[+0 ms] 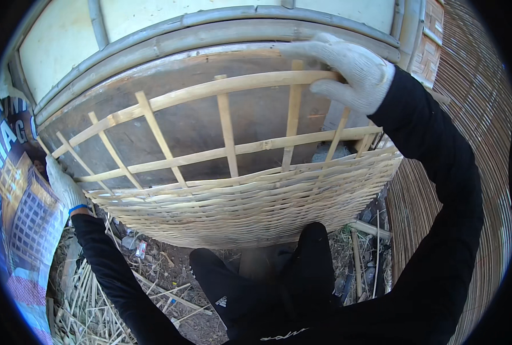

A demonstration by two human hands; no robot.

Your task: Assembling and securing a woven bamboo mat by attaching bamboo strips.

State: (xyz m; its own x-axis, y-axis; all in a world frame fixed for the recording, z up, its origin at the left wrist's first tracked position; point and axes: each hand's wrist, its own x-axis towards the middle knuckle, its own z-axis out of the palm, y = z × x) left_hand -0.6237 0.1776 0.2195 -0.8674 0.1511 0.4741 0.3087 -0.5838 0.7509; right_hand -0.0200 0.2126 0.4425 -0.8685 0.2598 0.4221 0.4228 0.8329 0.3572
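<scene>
Now the weave (244, 210) is being propped upright before the knees (313, 238), its tight rows being topped by 2 widely spaced strips: the top strip (210, 91) and the lower strip (207, 156). At the top strip's right end, the right hand (353, 75) is being held with thumb below and fingers above, spread apart rather than clamped. At the weave's left edge, the left hand (63, 181) is being placed, but its fingers are being hidden, so its grip cannot be told.

And trouble is being invited, it seems! With the right hand so loose, a slip at that end is being risked. If 1 end is being pressed harder, a crooked row is probably being made. The thin uprights (225, 123) are being left exposed; by a sideways shove, a split could be being started.
</scene>
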